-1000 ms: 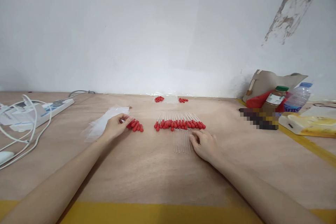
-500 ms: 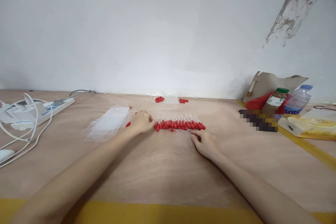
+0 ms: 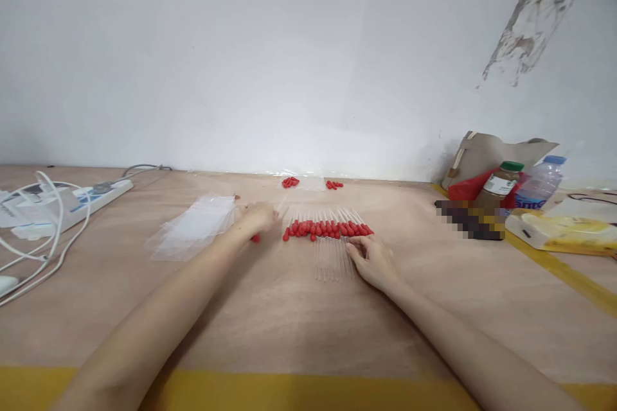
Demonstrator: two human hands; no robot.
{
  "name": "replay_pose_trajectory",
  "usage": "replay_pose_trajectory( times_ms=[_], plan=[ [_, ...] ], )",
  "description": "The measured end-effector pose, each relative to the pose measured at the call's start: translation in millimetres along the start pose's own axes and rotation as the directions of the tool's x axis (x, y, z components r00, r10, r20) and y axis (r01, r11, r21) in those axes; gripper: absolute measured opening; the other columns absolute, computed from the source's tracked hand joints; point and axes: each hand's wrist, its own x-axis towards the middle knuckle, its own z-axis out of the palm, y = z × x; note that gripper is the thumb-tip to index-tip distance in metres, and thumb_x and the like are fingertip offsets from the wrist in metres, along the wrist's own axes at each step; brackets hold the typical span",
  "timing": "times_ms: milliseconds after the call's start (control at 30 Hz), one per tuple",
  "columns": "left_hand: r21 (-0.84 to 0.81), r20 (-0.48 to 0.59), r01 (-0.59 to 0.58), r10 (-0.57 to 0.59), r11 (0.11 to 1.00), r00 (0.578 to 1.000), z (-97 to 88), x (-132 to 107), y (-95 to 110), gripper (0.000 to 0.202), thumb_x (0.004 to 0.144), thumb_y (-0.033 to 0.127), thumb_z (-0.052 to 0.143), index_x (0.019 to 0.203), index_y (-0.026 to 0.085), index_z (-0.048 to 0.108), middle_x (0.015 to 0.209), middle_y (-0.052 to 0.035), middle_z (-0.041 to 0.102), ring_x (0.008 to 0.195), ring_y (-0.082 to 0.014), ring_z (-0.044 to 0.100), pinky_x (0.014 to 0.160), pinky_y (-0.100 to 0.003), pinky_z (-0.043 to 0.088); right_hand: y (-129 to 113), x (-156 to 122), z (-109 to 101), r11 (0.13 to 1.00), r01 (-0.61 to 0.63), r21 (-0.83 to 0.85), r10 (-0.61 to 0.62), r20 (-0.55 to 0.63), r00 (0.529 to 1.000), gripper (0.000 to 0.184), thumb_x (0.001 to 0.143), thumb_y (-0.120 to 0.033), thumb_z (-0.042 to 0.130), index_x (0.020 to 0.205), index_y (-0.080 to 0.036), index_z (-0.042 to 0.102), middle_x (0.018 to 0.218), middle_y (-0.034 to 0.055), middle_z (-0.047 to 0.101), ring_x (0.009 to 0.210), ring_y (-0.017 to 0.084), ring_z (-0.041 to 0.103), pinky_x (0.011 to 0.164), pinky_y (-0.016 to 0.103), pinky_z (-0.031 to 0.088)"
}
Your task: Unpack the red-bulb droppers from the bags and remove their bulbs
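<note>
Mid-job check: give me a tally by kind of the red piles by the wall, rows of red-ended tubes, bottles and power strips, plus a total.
Red piles: 2
Row of red-ended tubes: 1
Bottles: 2
Power strip: 1
Total: 6

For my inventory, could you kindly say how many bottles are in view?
2: a green-capped bottle and, right of it, a blue-capped bottle, both far right; others may be hidden.

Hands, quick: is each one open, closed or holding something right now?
Left hand: blurred; cannot tell whether it is open or holding anything.
Right hand: curled at the clear tubes; grip unclear.
</note>
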Motion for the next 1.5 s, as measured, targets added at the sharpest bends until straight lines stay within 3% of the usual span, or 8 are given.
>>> replay_pose_trajectory(
  times_ms=[167,267,367,500,600,933,1367,1500],
  plan=[
    [0.051,-0.132,-0.189,0.194,0.981,0.972,1.5,-49,-13,0.022,0.087,0.031,0.034,0.090,0.018,0.052,0.077,-0.0050,0.064,0.078,-0.0210,0.057,0.084,-0.038,0.033,13,7,8,0.976,-0.008,0.216,0.040,-0.145,0.989,0.035,0.076,-0.045,0.048,0.086,-0.016,0.065,0.085,0.0080,0.061,0.072,0.018,0.053,0.066,0.032,0.041],
    [0.097,-0.236,-0.487,0.495,0.868,0.836,20.0,-75,-20,0.025,0.090,0.034,0.034,0.086,0.018,0.052,0.081,-0.0045,0.063,0.077,-0.0189,0.056,0.077,-0.033,0.038,12,8,5,0.943,0.053,0.327,0.030,-0.244,0.969,0.039,0.080,-0.047,0.044,0.087,-0.014,0.064,0.082,0.0081,0.060,0.073,0.018,0.053,0.066,0.031,0.042],
    [0.083,-0.329,-0.640,0.627,0.764,0.706,41.1,-87,-23,0.021,0.090,0.031,0.037,0.093,0.018,0.053,0.088,-0.0045,0.063,0.077,-0.0162,0.057,0.073,-0.029,0.041,-1,2,-5,0.916,0.270,0.297,-0.175,-0.309,0.935,0.035,0.083,-0.043,0.042,0.094,-0.017,0.062,0.089,0.0078,0.059,0.083,0.018,0.052,0.073,0.031,0.041],
    [0.036,-0.411,-0.705,0.654,0.708,0.635,58.5,-92,-22,0.018,0.089,0.028,0.042,0.098,0.018,0.054,0.090,-0.0043,0.059,0.078,-0.0135,0.057,0.072,-0.024,0.045,-26,-15,-12,0.807,0.590,0.044,-0.570,-0.205,0.795,0.027,0.082,-0.036,0.050,0.103,-0.024,0.061,0.093,0.0057,0.061,0.090,0.018,0.050,0.083,0.036,0.034],
    [0.019,-0.446,-0.737,0.665,0.676,0.599,63.0,-94,-20,0.017,0.088,0.026,0.043,0.099,0.019,0.055,0.089,-0.0042,0.058,0.077,-0.0123,0.057,0.071,-0.023,0.046,-41,-26,-7,0.726,0.683,-0.079,-0.688,-0.120,0.716,0.023,0.083,-0.031,0.052,0.102,-0.026,0.062,0.082,0.0022,0.064,0.083,0.016,0.049,0.086,0.038,0.027],
    [0.028,-0.362,-0.800,0.752,0.599,0.550,56.7,-100,-23,0.014,0.088,0.025,0.044,0.086,0.017,0.055,0.078,-0.0028,0.059,0.070,-0.0136,0.052,0.068,-0.027,0.042,-44,-36,1,0.632,0.763,-0.138,-0.775,-0.120,0.621,0.018,0.084,-0.021,0.046,0.074,-0.019,0.062,0.054,-0.0030,0.051,0.065,0.011,0.042,0.086,0.036,0.024],
    [0.106,-0.306,-0.836,0.817,0.539,0.488,49.7,-103,-23,0.023,0.090,0.021,0.036,0.077,0.016,0.055,0.070,-0.0041,0.055,0.067,-0.0144,0.047,0.065,-0.028,0.041,-39,-41,-4,0.626,0.772,-0.111,-0.780,-0.091,0.619,0.021,0.083,-0.021,0.045,0.068,-0.019,0.058,0.053,-0.0031,0.049,0.063,0.011,0.042,0.086,0.035,0.024],
    [0.037,-0.390,-0.793,0.740,0.608,0.549,50.4,-101,-33,0.020,0.088,0.020,0.039,0.077,0.016,0.055,0.069,-0.0037,0.054,0.065,-0.0138,0.048,0.061,-0.026,0.041,-28,-37,-10,0.670,0.734,-0.114,-0.742,-0.128,0.658,0.021,0.083,-0.022,0.045,0.069,-0.020,0.060,0.053,-0.0026,0.051,0.064,0.011,0.043,0.085,0.035,0.025]
  ],
)
